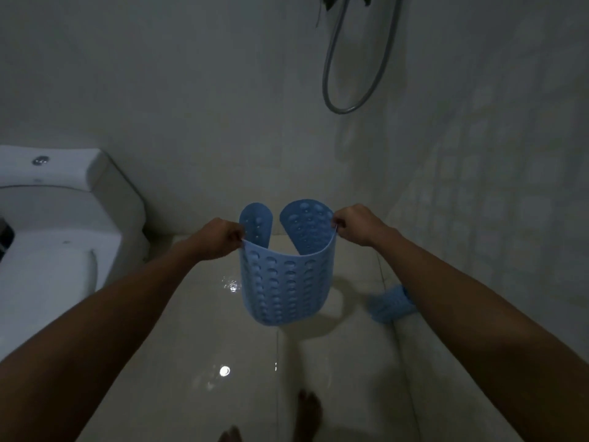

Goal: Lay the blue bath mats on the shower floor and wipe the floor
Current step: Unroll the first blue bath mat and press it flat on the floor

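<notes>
A blue rubber bath mat (287,279) with rows of round holes hangs in the air in front of me, above the glossy cream floor tiles (204,330). It sags in a U, and its two rounded ends stand up behind. My left hand (220,239) pinches its left edge. My right hand (353,226) pinches its right edge. A second blue mat (390,306) lies crumpled on the floor by the right wall, partly hidden behind my right forearm.
A white toilet (63,218) stands at the left. A grey shower hose (353,74) loops down the back wall. The tiled right wall (494,218) is close. My bare feet (306,413) stand on the wet, shiny floor at the bottom.
</notes>
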